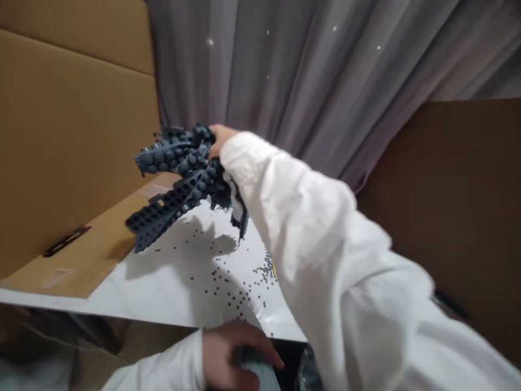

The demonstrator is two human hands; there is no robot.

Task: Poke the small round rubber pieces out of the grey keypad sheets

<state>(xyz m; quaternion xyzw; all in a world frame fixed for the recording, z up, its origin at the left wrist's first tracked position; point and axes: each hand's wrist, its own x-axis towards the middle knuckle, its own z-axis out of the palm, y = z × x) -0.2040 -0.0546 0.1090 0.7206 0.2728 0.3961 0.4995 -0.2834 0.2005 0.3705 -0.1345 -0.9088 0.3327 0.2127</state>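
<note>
My right hand (222, 138) reaches over the table and grips a bundle of dark grey-blue moulded plastic strips (175, 203), held up off the surface. The strips have rows of round holes and bumps and splay out to the left. My right white sleeve hides part of the bundle. Under it, many small dark round bits (232, 288) lie scattered on the white tabletop (163, 293). By the table's near edge, my left hand (228, 353) curls its thumb and fingers about a pale blue thing (260, 369), whose kind I cannot make out.
Cardboard walls rise on the left (73, 136) and right (448, 190). A grey curtain (264, 65) hangs behind. A cardboard flap (61, 266) with a dark slot lies at the left of the table. Something yellow (274, 269) shows partly beside my right sleeve.
</note>
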